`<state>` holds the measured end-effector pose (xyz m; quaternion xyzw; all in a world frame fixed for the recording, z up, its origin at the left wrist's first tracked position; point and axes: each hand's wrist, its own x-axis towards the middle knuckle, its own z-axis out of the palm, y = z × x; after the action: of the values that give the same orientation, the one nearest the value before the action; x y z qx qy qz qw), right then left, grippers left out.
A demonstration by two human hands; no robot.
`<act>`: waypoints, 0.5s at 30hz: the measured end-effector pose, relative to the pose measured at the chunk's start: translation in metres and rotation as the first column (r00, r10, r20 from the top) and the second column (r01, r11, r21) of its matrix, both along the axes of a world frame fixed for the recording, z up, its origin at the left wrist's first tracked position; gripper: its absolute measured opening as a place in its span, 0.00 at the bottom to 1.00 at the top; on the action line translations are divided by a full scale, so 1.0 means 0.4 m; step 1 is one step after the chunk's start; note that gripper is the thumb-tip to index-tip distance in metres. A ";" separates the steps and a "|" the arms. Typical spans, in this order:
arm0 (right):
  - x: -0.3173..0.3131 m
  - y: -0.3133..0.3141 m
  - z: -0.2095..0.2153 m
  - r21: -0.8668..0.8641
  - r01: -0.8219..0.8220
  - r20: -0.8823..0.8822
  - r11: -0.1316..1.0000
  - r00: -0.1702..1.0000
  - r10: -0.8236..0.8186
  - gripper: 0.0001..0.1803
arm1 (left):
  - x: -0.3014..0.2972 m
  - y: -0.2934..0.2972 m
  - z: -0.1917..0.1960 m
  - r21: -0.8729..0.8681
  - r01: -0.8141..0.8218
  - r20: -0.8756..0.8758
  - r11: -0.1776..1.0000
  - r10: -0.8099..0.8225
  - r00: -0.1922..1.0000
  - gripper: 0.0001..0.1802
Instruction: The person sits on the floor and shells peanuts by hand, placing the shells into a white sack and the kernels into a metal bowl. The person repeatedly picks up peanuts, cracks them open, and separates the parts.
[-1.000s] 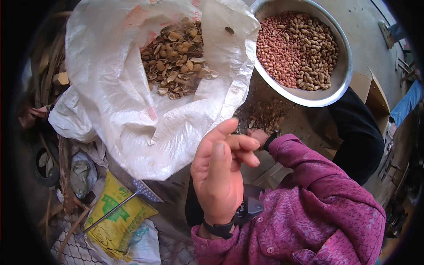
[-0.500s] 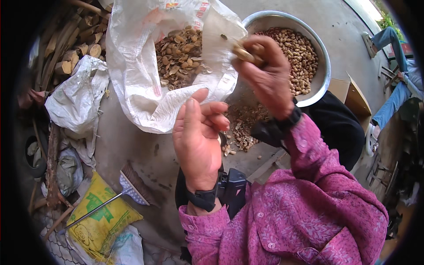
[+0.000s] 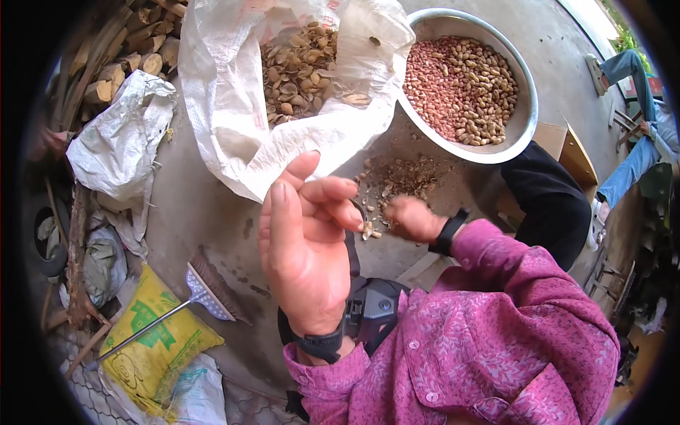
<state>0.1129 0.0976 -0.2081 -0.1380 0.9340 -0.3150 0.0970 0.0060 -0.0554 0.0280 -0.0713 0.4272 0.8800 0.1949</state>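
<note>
My left hand (image 3: 301,255) is raised palm up near the sack's front edge. Its fingers are loosely bent and apart, with nothing seen in them. Down by the floor my right hand (image 3: 416,218) is beside a heap of peanut debris (image 3: 400,177). Its fingers are hidden and smeared, so what it may hold does not show. A white woven sack (image 3: 219,106) lies opened wide ahead, with peanut shells (image 3: 301,74) inside. Right of it stands a metal basin (image 3: 528,106), where shelled reddish peanuts (image 3: 432,88) fill the left part and unshelled peanuts (image 3: 489,92) the right.
Stacked firewood (image 3: 113,74) and a crumpled white sack (image 3: 117,142) are at the left. A broom (image 3: 205,294) lies across a yellow bag (image 3: 152,329). A cardboard box (image 3: 574,159) is beside my dark-trousered leg. Another person in jeans (image 3: 630,166) sits at the far right.
My right hand has dropped from above the sack and basin, where it held peanut shells, to the floor heap. The basin's reddish peanuts now show. My left hand stays raised.
</note>
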 end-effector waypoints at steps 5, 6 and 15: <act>0.123 -0.141 -0.202 0.102 -0.505 0.090 0.857 0.863 0.498 0.05 | 0.016 -0.013 -0.007 -0.038 0.019 -0.019 0.999 -0.019 1.000 0.25; 0.128 -0.164 -0.232 0.099 -0.487 0.012 0.868 0.873 0.488 0.05 | 0.018 -0.018 -0.011 -0.043 0.010 -0.012 0.999 -0.011 1.000 0.25; 0.033 -0.186 -0.387 0.176 -0.541 -0.044 0.822 0.830 0.556 0.07 | 0.016 -0.005 -0.029 -0.102 0.067 -0.021 0.993 -0.070 0.997 0.29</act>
<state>0.1259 0.0233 -0.3627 -0.4072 0.8801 -0.1928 0.1501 0.0123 -0.0575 0.0164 -0.0558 0.4758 0.8508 0.2159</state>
